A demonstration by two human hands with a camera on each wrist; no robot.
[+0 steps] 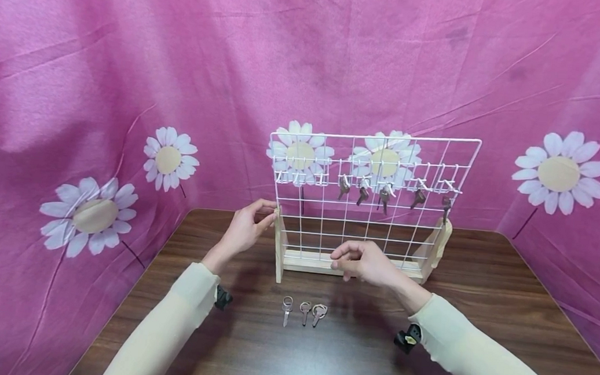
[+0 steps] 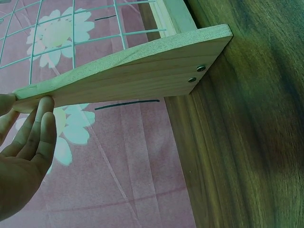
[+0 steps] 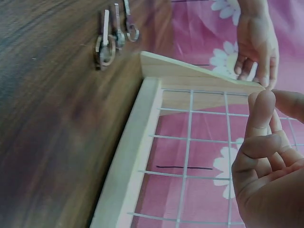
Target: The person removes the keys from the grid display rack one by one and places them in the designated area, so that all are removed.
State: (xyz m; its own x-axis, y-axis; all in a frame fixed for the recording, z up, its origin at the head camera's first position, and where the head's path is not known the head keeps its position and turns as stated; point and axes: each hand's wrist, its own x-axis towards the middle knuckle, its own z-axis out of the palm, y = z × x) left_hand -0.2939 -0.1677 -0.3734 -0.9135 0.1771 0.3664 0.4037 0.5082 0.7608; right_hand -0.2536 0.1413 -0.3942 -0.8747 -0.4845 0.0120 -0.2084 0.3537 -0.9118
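Note:
A white wire grid rack [image 1: 376, 137] stands in a pale wooden frame on the table. My left hand [image 1: 242, 230] grips the upper end of the left wooden side panel [image 2: 128, 78] between thumb and fingers. In front of the lower grid, my right hand [image 1: 370, 263] hovers with loosely bent fingers; nothing shows between them in the right wrist view. Several keys hang on the rack's hooks, among them a dark key [image 1: 418, 198] toward the right. Three keys on rings lie on the table before the rack: a left key [image 1: 286, 314], a middle key [image 1: 305, 314] and a right key [image 1: 317, 316].
The brown wood-grain table [image 1: 256, 359] carries the rack near its far edge. Behind it hangs a pink cloth [image 1: 234, 78] with large white daisies. A wooden crossbar [image 3: 128, 156] joins the rack's sides at the bottom.

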